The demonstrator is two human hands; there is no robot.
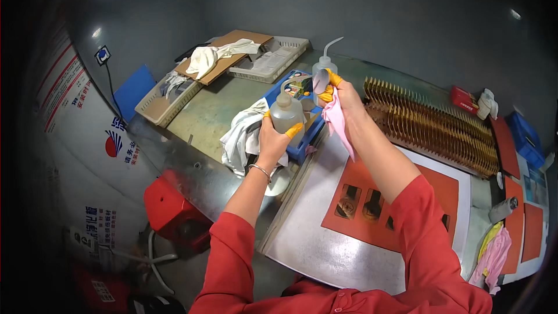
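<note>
While a red stool (170,209) stood at the far left below the metal workbench (203,116), a person in red sleeves worked at the bench with both arms reaching forward. Left of centre, the left hand (273,139), with yellow fingertip covers, was clenched around a translucent squeeze bottle (286,115), held upright with its long axis vertical and its bent spout pointing right. White cloths (238,136) lay heaped just beside and beneath that hand. Just right of the bottle and slightly higher, the right hand (340,96) pinched a small round shiny disc (321,80) together with a pink cloth (338,123) that hung down from the fingers. Bottle and disc were near each other but apart, the spout aimed toward the disc, so the left hand was the nearer one to the bottle. Behind the disc stood a second squeeze bottle (324,65). Further right ran a slotted brown rack (430,122), and an orange mat with cut-outs (383,197) lay below it.
</note>
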